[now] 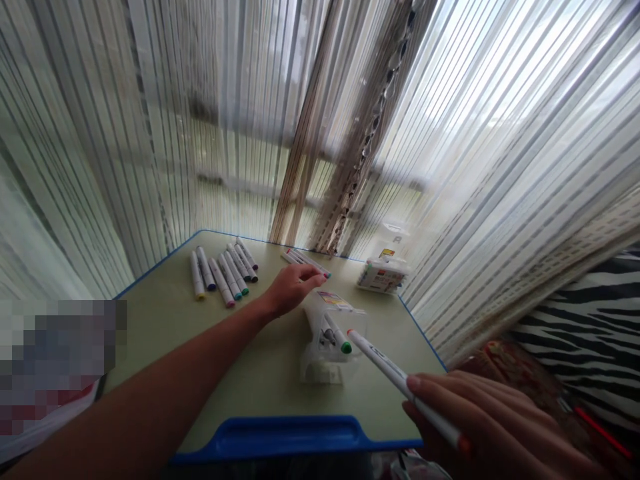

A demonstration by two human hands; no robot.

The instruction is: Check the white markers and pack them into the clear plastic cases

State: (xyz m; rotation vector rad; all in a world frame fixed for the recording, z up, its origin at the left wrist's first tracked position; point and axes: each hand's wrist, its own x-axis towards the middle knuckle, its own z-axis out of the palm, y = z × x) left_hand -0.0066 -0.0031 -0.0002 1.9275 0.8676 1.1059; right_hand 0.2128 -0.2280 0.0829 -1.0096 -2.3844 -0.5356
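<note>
My right hand [480,413] is closed around a white marker [385,367] with orange-red ends, held slanting above the table's front right. Its upper end is near an open clear plastic case [313,327] lying on the table. Inside that case is a green-tipped marker [336,333] beside some small grey pieces. My left hand [293,288] reaches past the case, thumb and forefinger pinched at the coloured end of a white marker [325,274] in a small group at the back; the fingers partly hide the grip. To its left lie several loose white markers [227,275] with different coloured caps.
A second clear case [383,277], filled with markers, stands at the back right with its lid raised. The pale table [260,380] has a blue rim and a blue front tray [295,433]. String curtains [240,133] hang behind it; zebra-striped fabric [590,320] lies to the right.
</note>
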